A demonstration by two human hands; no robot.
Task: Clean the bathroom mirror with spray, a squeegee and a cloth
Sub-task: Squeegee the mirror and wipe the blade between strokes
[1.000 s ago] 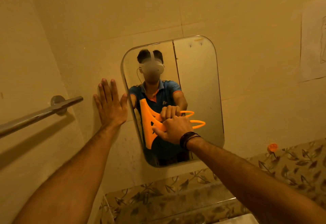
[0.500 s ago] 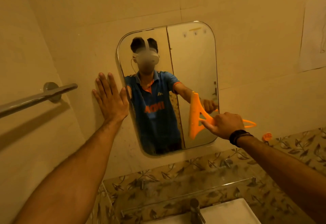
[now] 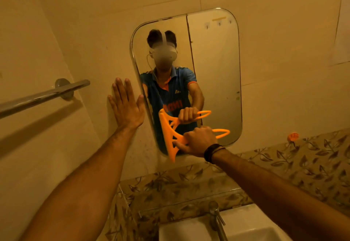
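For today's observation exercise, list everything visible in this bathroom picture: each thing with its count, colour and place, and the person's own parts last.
mirror: one, silver-edged, on the wall
squeegee: one, orange, at the mirror's lower left part
towel rail: one, chrome, left wall
tap: one, chrome, over the sink
sink: one, white, bottom centre
wall hook: one, orange, right of the mirror
wristband: one, black, right wrist
left hand: flat on the wall
right hand: grips the squeegee

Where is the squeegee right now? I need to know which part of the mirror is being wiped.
In the head view, the orange squeegee is gripped by the right hand, its blade upright against the mirror's lower left part, near the bottom edge.
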